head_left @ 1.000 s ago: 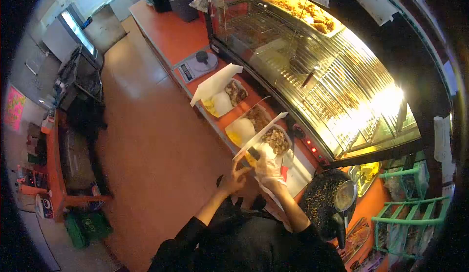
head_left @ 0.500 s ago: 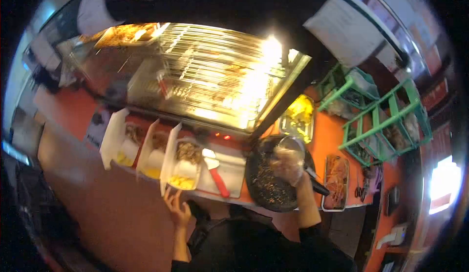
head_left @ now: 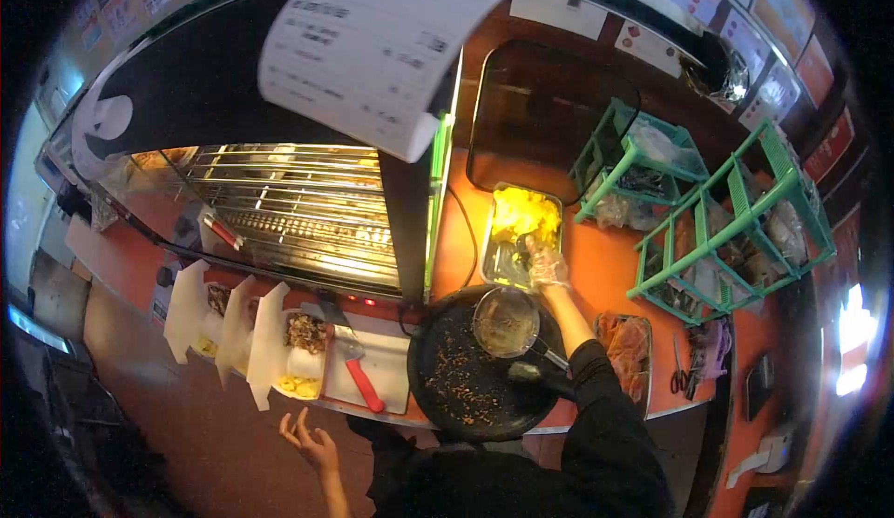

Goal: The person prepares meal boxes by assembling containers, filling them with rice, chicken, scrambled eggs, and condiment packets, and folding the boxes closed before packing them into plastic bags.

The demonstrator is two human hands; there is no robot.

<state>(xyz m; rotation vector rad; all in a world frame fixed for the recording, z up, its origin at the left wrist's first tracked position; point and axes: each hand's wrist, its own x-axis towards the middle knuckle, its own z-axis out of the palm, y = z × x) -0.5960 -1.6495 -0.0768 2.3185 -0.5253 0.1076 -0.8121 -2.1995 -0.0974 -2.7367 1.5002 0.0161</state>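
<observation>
My right hand (head_left: 548, 267), in a clear plastic glove, reaches into a metal tray (head_left: 562, 206) of chopped yellow food (head_left: 526, 213). Its fingers look curled down at the tray's near end, beside a small dark shape; what they grip is hard to make out. Bare and empty, my left hand (head_left: 312, 442) hovers below the counter edge with fingers spread. Just above it stands an open white takeaway box (head_left: 267, 355) holding minced meat, a white portion and yellow pieces. A round strainer (head_left: 506, 322) rests over a black pan (head_left: 438, 360) with brown crumbs.
More open boxes (head_left: 189, 318) stand to the left. A red-handled spatula (head_left: 363, 386) lies on a white tray (head_left: 386, 366). Behind is a lit warming cabinet (head_left: 298, 211). On the right are green baskets (head_left: 694, 253), a tray of orange-red food (head_left: 624, 346) and scissors (head_left: 677, 378).
My right hand has moved from over the strainer and pan up to the yellow food tray. My left hand has dropped slightly away from the box. The view has turned right.
</observation>
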